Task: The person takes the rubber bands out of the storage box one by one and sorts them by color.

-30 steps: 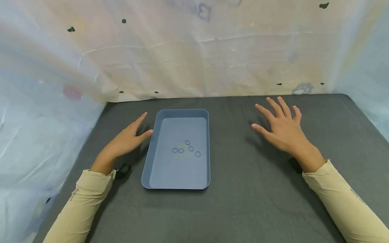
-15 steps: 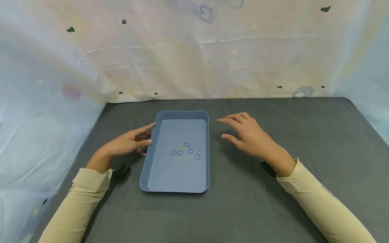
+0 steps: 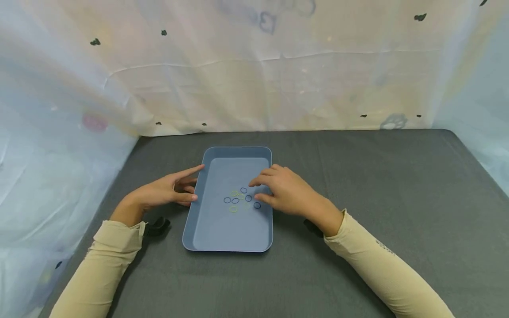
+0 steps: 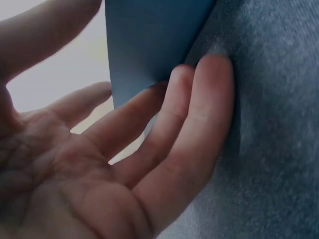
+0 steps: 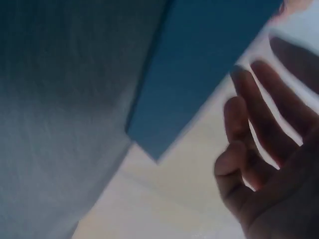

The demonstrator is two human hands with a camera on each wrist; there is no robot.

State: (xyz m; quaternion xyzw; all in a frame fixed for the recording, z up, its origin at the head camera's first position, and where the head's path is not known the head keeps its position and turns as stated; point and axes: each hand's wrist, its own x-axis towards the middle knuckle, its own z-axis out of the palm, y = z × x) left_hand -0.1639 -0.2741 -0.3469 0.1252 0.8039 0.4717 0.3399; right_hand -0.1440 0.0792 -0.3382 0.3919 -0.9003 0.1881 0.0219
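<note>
A shallow blue-grey tray [image 3: 226,240] lies on the dark cloth. Inside it are several small thin rings that look like rubber bands, some dark blue [image 3: 235,201] and some yellow-green [image 3: 233,209]. My left hand [image 3: 161,191] rests against the tray's left side, index fingertip and thumb at the rim. In the left wrist view, the other fingers reach along the tray's outer wall [image 4: 149,45]. Over the tray's right side hovers my right hand [image 3: 292,192], fingers loosely bent, thumb and forefinger apart beside the rings. The right wrist view shows nothing between those fingers [image 5: 261,117].
Dark grey cloth [image 3: 358,176] covers the table on both sides of the tray. A pale patterned curtain [image 3: 254,88] hangs along the back edge, and a light blue sheet [image 3: 47,185] hangs on the left. Both wrists wear black straps [image 3: 158,226].
The right hand has moved left from beyond the tray to above the rings, its spread fingers drawing together. The left hand has come down against the tray's left side.
</note>
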